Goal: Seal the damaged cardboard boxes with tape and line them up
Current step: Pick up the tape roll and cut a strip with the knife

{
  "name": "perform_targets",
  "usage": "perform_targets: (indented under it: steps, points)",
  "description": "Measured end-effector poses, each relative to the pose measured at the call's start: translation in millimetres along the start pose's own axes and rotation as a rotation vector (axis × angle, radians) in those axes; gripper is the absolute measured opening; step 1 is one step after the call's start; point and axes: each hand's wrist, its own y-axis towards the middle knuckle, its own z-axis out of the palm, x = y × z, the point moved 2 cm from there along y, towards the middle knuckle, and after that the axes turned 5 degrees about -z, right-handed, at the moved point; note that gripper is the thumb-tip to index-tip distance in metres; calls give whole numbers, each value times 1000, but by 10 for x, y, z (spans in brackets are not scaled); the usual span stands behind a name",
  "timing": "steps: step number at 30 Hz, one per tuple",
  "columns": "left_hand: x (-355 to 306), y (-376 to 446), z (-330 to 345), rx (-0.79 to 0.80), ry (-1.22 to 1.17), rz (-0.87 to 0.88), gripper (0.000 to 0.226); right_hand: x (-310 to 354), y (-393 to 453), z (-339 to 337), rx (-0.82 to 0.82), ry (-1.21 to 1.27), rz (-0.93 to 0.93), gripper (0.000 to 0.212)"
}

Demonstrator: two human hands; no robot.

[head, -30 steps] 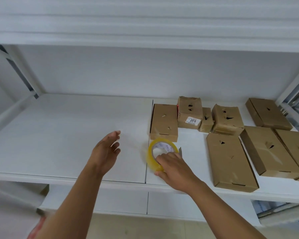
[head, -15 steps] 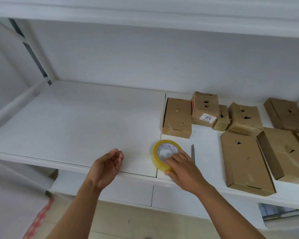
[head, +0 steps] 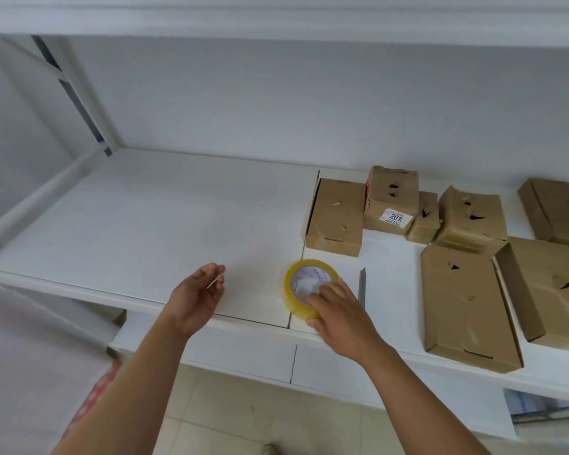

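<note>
Right hand point(head: 339, 310) reaches forward, fingers curled over the yellow tape roll point(head: 304, 287) on the shelf point(head: 145, 224); left hand point(head: 196, 295) hovers palm-up, loosely curled, holding nothing

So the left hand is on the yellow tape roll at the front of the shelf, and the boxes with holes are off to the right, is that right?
Not quite: it is the right hand that grips the yellow tape roll, as the head view shows. The left hand hangs open above the shelf, holding nothing. The rest stands: the roll sits at the front edge, and the boxes with holes lie to the right.
</note>
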Motion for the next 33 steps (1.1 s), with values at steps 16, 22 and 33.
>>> perform_targets:
  steps: [16,22,33]
  points:
    - [-342,150,-200,291,291,-258,14,-126,80,-370,-411,482,859,4]
    - [-462,285,-206,252,469,-228,16,-397,205,-266,289,51,1000,27]
    - [-393,262,-232,149,385,-164,25,328,738,-404,-627,1624,597,16]
